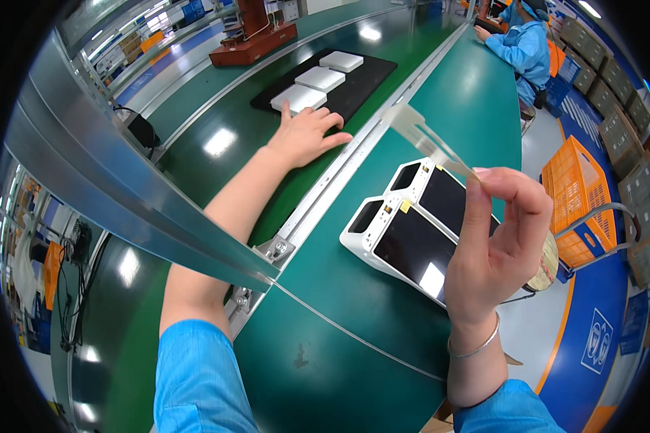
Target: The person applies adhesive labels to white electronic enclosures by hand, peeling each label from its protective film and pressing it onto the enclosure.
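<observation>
My left hand [305, 138] reaches over the metal rail with its fingers spread. Its fingertips are at the nearest of three flat white box-shaped pieces [298, 99], which lie in a row on a black mat [365, 78]; whether they touch it I cannot tell. Between thumb and forefinger, my right hand [502, 234] pinches a thin, pale translucent strip [409, 124] with a long cut-out, held up in the air. Below it, two white devices with dark screens [412, 245] lie side by side on the green table [325, 346]. My right hand hides part of the nearer device.
A metal post [123, 187] slants across the left, beside my left forearm. A metal rail [332, 177] divides the table from the green conveyor belt [195, 173]. An orange crate [578, 195] stands at right. Another person in blue [523, 50] sits at the far end.
</observation>
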Tool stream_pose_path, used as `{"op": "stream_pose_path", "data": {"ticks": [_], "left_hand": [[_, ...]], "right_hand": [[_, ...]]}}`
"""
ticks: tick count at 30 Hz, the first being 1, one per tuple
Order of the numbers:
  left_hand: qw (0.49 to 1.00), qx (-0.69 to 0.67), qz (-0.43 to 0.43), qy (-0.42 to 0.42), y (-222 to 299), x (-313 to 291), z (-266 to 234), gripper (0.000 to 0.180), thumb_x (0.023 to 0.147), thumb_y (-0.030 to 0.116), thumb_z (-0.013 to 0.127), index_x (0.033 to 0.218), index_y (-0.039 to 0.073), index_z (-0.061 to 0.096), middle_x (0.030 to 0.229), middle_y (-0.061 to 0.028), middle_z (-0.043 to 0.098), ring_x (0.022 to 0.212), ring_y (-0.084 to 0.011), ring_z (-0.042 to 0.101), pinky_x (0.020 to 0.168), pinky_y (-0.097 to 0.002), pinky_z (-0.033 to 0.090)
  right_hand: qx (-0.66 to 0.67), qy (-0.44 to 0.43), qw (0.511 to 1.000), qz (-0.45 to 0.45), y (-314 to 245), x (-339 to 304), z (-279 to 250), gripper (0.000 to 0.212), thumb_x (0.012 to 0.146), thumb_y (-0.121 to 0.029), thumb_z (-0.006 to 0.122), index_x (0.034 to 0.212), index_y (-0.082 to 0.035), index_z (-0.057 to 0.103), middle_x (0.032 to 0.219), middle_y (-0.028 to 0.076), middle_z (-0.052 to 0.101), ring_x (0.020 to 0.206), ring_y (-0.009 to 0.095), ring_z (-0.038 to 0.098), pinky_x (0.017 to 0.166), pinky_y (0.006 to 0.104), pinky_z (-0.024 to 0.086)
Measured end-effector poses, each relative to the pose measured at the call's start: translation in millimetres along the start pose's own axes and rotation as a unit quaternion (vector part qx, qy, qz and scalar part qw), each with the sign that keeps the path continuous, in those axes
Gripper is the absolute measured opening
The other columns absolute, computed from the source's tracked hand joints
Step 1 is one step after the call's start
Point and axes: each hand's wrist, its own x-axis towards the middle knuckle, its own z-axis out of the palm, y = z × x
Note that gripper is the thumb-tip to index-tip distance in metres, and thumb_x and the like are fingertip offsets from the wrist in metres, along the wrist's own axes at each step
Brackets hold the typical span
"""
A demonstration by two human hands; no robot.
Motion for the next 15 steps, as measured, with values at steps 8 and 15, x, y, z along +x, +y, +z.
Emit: {"op": "stream_pose_path", "data": {"ticks": [8,15], "left_hand": [[0.986,0.036,0.002,0.162,-3,9,27,0.027,0.09,0.031,0.064,0.101,0.007,0.057,0.097,-0.0091,0.061,0.1,-0.0271,0.061,0.087,-0.0433,0.052],[0.97,0.112,0.045,0.21,-46,-15,17,0.02,0.094,0.023,0.058,0.083,0.006,0.058,0.084,-0.0119,0.061,0.072,-0.0279,0.067,0.061,-0.0384,0.056]], "right_hand": [[0.012,-0.013,1.0,-0.013,-9,-1,-1,0.021,0.083,0.013,0.067,0.097,0.001,0.057,0.092,0.012,0.062,0.085,0.021,0.061,0.078,0.029,0.05],[0.066,-0.038,0.995,-0.069,-9,-12,10,0.029,0.079,0.011,0.071,0.099,-0.003,0.055,0.093,0.011,0.062,0.087,0.024,0.062,0.075,0.0311,0.05]]}}
